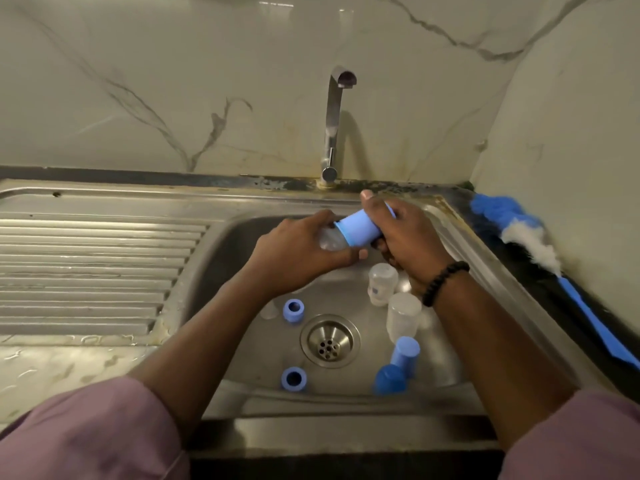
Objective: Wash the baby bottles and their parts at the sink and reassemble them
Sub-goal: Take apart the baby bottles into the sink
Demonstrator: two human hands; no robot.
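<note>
Over the steel sink basin point(242, 244) my left hand point(298, 251) grips a clear baby bottle point(329, 241) lying on its side. My right hand point(401, 237) grips the light blue cap point(358, 228) at the bottle's end. On the basin floor stand two clear bottles point(382, 283) point(402, 315), two blue caps point(405, 353) point(389, 379), and two blue collar rings point(293, 310) point(293, 378). A clear part point(269, 311) lies beside the upper ring, partly hidden by my left forearm.
The tap point(334, 123) stands behind the basin with no water running. The drain point(329, 340) sits mid-basin. A ribbed drainboard point(90, 271) spreads to the left. A blue and white bottle brush point(526, 237) lies along the right counter edge by the wall.
</note>
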